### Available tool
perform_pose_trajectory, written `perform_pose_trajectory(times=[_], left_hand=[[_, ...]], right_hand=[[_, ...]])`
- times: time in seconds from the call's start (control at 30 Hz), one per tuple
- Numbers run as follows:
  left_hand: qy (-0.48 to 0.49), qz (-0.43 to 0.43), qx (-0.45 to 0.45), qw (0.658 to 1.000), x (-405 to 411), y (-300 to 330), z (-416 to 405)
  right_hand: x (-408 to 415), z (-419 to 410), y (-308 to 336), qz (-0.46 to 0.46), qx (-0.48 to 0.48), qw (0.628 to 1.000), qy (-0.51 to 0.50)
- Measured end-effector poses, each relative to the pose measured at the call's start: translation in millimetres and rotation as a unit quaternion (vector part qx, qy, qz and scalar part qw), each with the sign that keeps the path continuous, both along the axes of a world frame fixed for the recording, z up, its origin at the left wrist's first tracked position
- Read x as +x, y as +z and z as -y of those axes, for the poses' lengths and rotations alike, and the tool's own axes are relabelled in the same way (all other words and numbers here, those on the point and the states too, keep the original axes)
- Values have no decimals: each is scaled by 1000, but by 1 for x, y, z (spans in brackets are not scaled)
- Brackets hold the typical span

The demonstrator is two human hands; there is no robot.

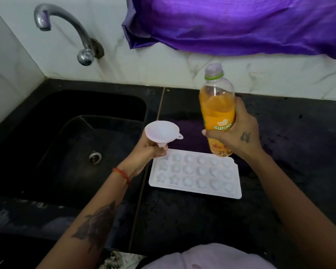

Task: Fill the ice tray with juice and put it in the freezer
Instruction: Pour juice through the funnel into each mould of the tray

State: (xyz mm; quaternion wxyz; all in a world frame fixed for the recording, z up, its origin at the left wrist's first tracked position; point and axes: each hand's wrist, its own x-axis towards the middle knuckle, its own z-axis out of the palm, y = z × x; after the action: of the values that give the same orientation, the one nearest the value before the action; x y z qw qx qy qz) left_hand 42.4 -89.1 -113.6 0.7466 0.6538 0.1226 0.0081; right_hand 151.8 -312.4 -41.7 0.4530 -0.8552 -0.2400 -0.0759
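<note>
Holding one bottle (pixel 217 113), one funnel (pixel 162 133), above one tray (pixel 196 174).

The juice bottle (pixel 217 111) is clear plastic with orange liquid, a yellow-orange label lettered in green, and a green neck ring. At its 8 o'clock the funnel (pixel 162 134) is white; at 6 o'clock the ice tray (pixel 196 174) is white too. The counter (pixel 279 152) is speckled black, the sink (pixel 66 144) black, the tap (pixel 66 32) chrome, the cloth (pixel 241 24) at 12 o'clock shiny purple, and the wall tiles (pixel 163 65) white, grey-veined.

Wall: white marble-patterned tiles (pixel 163 61), 12 o'clock
Cloth: shiny purple fabric (pixel 241 24), 1 o'clock
Counter: black stone countertop (pixel 299 142)
Sink: black basin (pixel 70 144), 9 o'clock
Tap: curved chrome faucet (pixel 66 28), 11 o'clock
</note>
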Motion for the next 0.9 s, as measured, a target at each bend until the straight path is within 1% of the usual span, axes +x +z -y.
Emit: perform_pose_trajectory(times=[0.17,0.27,0.43,0.53,0.73,0.9], left_hand=[[-3,25,14,1000,4,8,10],[4,30,26,999,1,11,9],[-33,0,-4,999,-7,16,2],[-7,-6,10,1000,-6,18,1],[59,20,31,998,-4,6,2],[73,18,38,996,-9,-7,3]], right_hand=[[-20,-22,-7,2,-31,998,62],[-22,-29,-14,-11,-27,998,56],[-21,-29,-18,-15,-22,999,47],[-22,-28,-19,-14,-29,998,48],[-22,-21,-22,-24,-31,999,38],[-22,-9,-22,-35,-27,999,26]])
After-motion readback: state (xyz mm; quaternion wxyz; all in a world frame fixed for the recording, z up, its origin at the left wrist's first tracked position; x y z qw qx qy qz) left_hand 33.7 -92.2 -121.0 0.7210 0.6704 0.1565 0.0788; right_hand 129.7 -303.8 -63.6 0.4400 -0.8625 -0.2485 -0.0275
